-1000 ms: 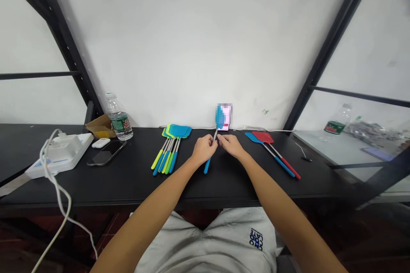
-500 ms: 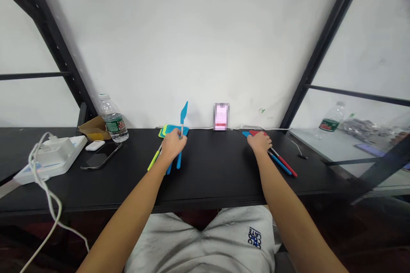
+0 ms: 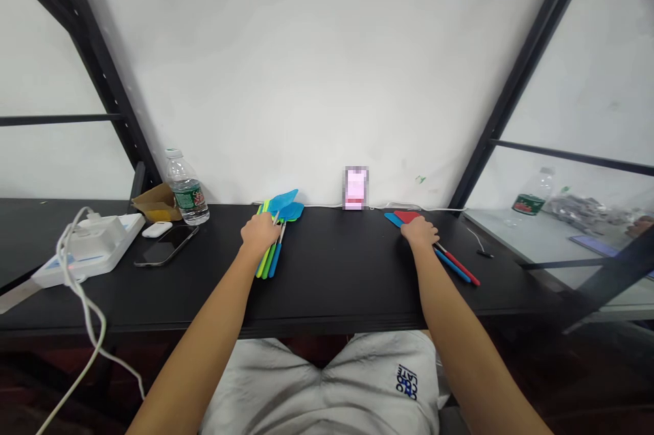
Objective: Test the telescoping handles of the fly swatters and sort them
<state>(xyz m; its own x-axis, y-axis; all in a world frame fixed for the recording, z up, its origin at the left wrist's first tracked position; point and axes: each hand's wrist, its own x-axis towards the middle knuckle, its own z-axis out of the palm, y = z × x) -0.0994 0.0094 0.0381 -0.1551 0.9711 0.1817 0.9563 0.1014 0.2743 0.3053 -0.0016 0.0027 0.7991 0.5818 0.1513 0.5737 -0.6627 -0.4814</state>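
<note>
My left hand is closed around the thin shafts of a bunch of silicone spatulas on the left part of the black desk. Blue spatula heads fan out past the fingers, with yellow and green edges beside them. Below the hand, yellow, green and blue handles point toward me. To the right, my right hand grips across the shafts of a red spatula and a blue spatula lying close together. Their handles slant toward the lower right, and the palm hides the middle of both.
A lit phone leans on the wall at the back. Leftward are a water bottle, a cardboard box, a white case, a dark phone and a power strip with cables. A cable end lies at right.
The blue spatula held upright in my left hand is now tipped down onto the others, and the handles there are bunched closer. My right hand stays on its pair.
</note>
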